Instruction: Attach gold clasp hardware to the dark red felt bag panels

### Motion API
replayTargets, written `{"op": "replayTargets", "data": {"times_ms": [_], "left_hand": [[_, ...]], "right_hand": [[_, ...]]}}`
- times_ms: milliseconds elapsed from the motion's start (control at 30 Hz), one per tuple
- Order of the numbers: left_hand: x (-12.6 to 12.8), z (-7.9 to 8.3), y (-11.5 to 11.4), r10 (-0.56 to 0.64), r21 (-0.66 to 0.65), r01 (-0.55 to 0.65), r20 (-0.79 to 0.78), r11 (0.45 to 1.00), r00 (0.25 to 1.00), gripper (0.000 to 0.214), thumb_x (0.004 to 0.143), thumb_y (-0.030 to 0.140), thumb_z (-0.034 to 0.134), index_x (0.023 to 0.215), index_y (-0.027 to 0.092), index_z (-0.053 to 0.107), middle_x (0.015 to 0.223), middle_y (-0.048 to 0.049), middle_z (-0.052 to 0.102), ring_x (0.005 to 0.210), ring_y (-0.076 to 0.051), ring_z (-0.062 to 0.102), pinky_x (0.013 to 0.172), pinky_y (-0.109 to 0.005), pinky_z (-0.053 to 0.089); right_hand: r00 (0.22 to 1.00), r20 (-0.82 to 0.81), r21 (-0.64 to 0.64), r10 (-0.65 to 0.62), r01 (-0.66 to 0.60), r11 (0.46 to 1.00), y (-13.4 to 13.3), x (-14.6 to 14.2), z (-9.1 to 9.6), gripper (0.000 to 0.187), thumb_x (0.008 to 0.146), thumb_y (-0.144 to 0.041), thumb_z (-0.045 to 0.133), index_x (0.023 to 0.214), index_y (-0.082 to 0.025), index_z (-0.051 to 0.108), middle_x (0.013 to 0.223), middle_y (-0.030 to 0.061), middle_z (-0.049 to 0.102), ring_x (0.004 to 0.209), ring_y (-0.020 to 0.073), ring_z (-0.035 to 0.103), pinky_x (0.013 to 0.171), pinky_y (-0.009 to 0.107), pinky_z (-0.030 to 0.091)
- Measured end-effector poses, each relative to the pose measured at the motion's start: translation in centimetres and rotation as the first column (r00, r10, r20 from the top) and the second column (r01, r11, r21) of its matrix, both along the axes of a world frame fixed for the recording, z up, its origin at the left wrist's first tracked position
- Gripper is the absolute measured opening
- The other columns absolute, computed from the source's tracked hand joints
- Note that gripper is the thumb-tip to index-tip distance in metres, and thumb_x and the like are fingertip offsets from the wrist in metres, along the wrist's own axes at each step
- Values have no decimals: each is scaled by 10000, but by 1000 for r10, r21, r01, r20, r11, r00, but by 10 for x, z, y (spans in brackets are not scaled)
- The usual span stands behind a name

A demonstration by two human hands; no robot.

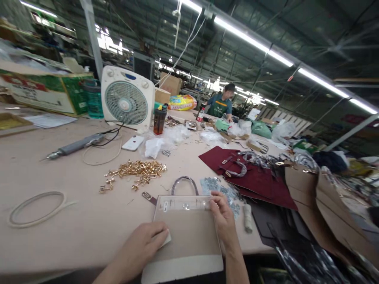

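Observation:
A beige handbag lies flat on the table in front of me, its handle pointing away. My left hand rests on the bag's left edge, fingers curled and pressing it down. My right hand pinches the bag's top right edge, beside the metal fitting under clear film. A pile of gold metal clasps lies just beyond the bag.
Dark red bags and brown card pieces are stacked at the right. A white fan, a bottle, a phone, a grey power tool and a cord loop sit to the left. A person works at the far end.

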State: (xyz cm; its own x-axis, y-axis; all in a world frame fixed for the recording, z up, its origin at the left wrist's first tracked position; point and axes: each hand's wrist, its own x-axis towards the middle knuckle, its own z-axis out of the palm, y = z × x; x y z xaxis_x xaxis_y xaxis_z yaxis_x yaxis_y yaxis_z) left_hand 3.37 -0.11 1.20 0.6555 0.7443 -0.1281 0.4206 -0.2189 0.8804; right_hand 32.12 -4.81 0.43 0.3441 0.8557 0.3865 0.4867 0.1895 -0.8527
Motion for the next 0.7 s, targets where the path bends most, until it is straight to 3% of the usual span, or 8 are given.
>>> {"op": "replayTargets", "data": {"times_ms": [100, 367, 700], "left_hand": [[0, -1, 0, -4, 9, 4, 4, 1000, 1000, 410, 1020, 475, 404, 740, 203, 531, 783, 7, 617, 776, -184, 572, 701, -270, 368], [0, 0, -1, 15, 38, -14, -19, 999, 1000, 389, 1019, 431, 420, 750, 197, 573, 785, 4, 636, 785, -185, 596, 699, -269, 364], [-1, -1, 0, 11, 29, -11, 0, 999, 1000, 398, 1023, 434, 417, 756, 190, 583, 788, 3, 638, 789, -183, 605, 704, -267, 376]], "right_hand": [[993, 104, -93, 49, -39, 995, 5, 19, 4, 312, 1033, -494, 552, 931, -233, 690, 1345, 121, 619, 1311, 286, 536, 1105, 442, 423], [967, 67, -238, 247, -225, 945, 18, 34, 4, 347, 1015, -503, 586, 841, -213, 663, 1278, 108, 661, 1243, 284, 593, 1081, 419, 434], [956, 102, -274, 277, -240, 931, 22, 30, 2, 300, 1026, -449, 565, 865, -220, 672, 1272, 95, 649, 1244, 270, 582, 1080, 407, 435]]}}
